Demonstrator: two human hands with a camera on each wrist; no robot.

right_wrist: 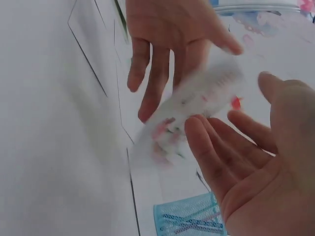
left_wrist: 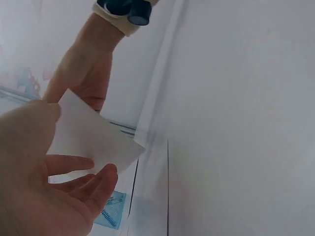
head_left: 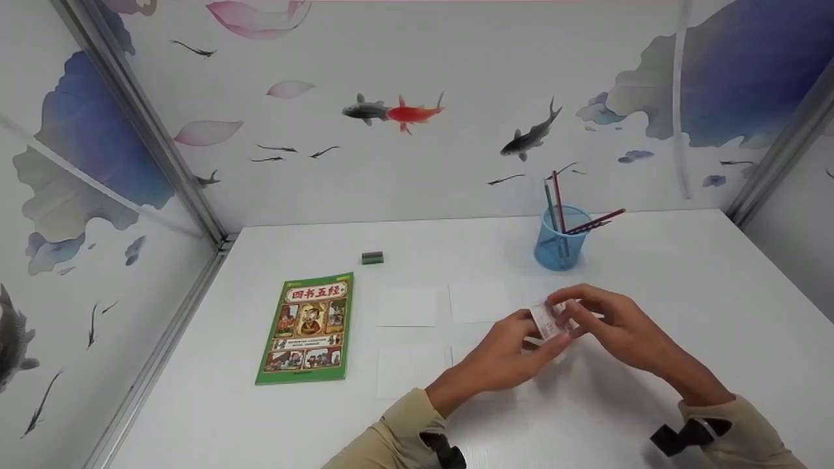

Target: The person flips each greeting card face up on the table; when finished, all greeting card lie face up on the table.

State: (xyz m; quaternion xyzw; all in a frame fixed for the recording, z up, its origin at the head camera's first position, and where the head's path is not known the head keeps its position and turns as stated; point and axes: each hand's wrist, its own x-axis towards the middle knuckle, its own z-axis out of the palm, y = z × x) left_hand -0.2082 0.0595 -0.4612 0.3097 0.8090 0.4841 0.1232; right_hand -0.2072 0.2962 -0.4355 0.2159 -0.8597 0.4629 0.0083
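Observation:
A small white card [head_left: 546, 320] with printing on one face is between my two hands, above the right part of the table. My left hand [head_left: 505, 355] holds it, thumb at its lower edge and fingers behind. The fingers of my right hand [head_left: 616, 326] touch its printed face. In the right wrist view the card [right_wrist: 170, 135] is blurred, with pink and green marks, and the right thumb stands apart from it. The left wrist view gives its plain white back [left_wrist: 93, 135].
Several blank white sheets [head_left: 407, 307] lie on the white table [head_left: 215, 404], some partly behind my left arm. A green-edged book [head_left: 306, 329] lies at the left. Beyond it is a small dark green block [head_left: 373, 258]. A blue mesh cup [head_left: 559, 251] with pencils stands near the back wall.

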